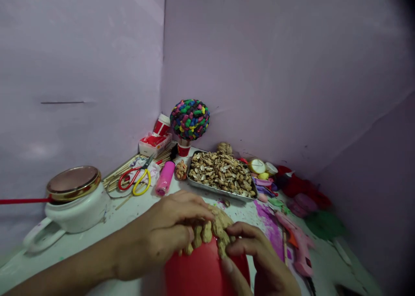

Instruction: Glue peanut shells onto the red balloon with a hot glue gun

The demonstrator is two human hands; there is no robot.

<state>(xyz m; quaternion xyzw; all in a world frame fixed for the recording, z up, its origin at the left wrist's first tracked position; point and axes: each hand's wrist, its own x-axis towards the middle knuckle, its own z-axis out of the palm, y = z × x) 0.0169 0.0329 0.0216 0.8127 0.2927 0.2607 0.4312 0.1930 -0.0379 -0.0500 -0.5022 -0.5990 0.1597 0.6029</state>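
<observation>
A red rounded object stands at the bottom centre, with peanut shells stuck over its top. My left hand lies curled over the left side of the shells, fingers pressed on them. My right hand grips the right side, thumb and fingers pinched against the shells and the red surface. Behind them a metal tray holds a heap of loose peanut shells.
A white pot with a gold lid stands at left. Scissors, a pink tube, wooden sticks, a multicoloured ball on a red cup, balloons and a pink glue gun crowd the table corner against purple walls.
</observation>
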